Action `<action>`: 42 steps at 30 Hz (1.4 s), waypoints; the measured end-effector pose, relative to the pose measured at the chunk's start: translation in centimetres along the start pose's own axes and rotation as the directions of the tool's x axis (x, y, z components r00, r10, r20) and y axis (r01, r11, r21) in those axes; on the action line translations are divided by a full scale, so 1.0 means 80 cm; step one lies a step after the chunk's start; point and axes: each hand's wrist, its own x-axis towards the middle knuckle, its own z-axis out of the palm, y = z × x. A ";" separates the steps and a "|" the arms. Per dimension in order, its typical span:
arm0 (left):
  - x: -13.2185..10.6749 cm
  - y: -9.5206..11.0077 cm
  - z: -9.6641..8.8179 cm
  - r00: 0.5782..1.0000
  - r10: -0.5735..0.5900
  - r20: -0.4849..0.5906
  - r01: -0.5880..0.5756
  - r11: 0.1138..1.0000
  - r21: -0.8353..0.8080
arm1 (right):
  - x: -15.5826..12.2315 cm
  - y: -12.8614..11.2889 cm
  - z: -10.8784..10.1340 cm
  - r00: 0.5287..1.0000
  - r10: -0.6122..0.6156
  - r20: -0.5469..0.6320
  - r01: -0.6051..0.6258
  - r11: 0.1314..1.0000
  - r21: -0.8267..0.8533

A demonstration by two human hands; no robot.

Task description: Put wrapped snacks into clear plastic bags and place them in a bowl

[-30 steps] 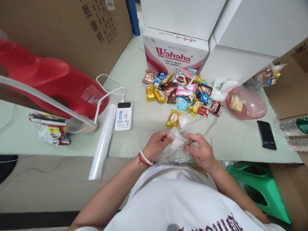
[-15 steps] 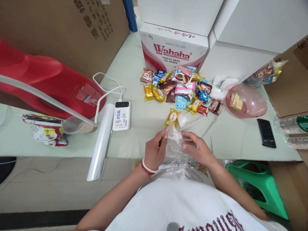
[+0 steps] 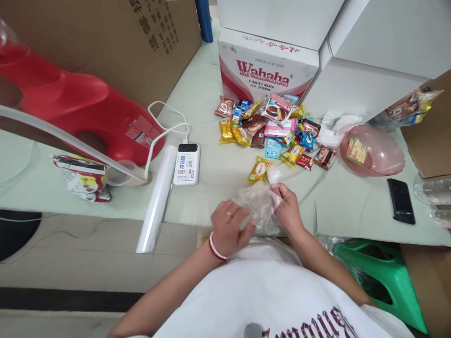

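A crumpled clear plastic bag (image 3: pixel 262 206) hangs at the table's front edge, close to my body. My right hand (image 3: pixel 289 209) pinches its upper right side between thumb and fingers. My left hand (image 3: pixel 230 227) is at the bag's left side, blurred by movement, with thumb and fingers apart and nothing visible in them. Whether the left fingertips touch the bag I cannot tell. Just beyond the bag lie a yellow-wrapped snack (image 3: pixel 259 170) and a whitish plastic lump (image 3: pixel 276 172). Farther back is a pile of wrapped snacks (image 3: pixel 282 129) in several colours.
A Wahaba carton (image 3: pixel 268 68) stands behind the snacks. To the right are a pink bowl (image 3: pixel 391 150) with a packet inside and a black phone (image 3: pixel 400 201). On the left lie a power bank (image 3: pixel 186 164), a plastic roll (image 3: pixel 157 199) and a red jug (image 3: pixel 84 108).
My left hand has let go of the bag's top and moved down and left. My right hand now grips the bag at its upper right, and the bag has spread wider. The view has shifted slightly.
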 end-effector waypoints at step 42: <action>0.028 -0.024 -0.060 0.960 -0.258 0.111 0.252 0.966 0.063 | -0.018 0.002 -0.042 0.993 0.003 0.116 0.008 0.995 -0.097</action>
